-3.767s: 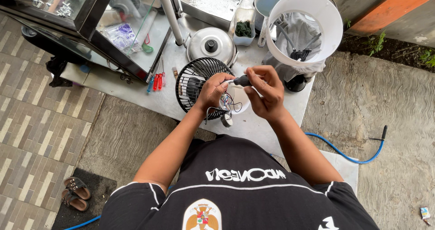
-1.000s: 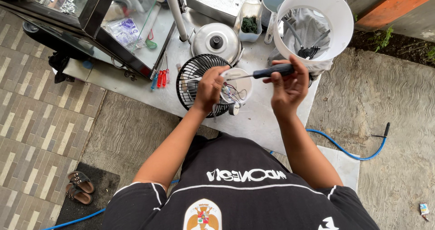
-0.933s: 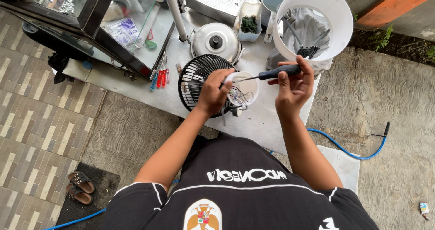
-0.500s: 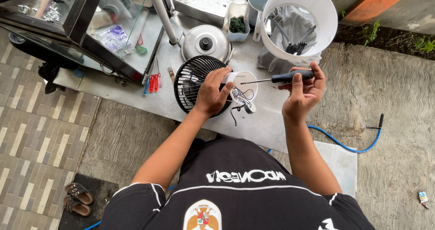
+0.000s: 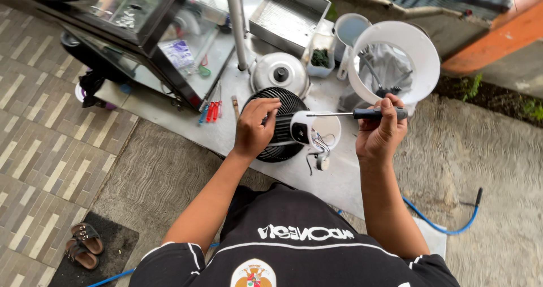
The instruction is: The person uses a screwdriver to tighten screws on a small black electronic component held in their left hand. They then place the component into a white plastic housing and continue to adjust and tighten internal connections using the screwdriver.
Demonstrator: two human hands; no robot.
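Hidden behind the left hand (image 5: 255,130) at nine o'clock: part of the black fan grille (image 5: 281,126); loose wires (image 5: 318,151) too small to tell.

Left hand (image 5: 255,127) grips a small black fan (image 5: 277,126); right hand (image 5: 380,131) holds a screwdriver (image 5: 362,114) level against it.

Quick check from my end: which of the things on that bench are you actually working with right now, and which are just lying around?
In use:
left hand gripping the black fan grille
white motor housing with loose wires
right hand holding the screwdriver

Lying about:
metal lid
metal tray
white bucket
red-handled tools
blue hose
sandals
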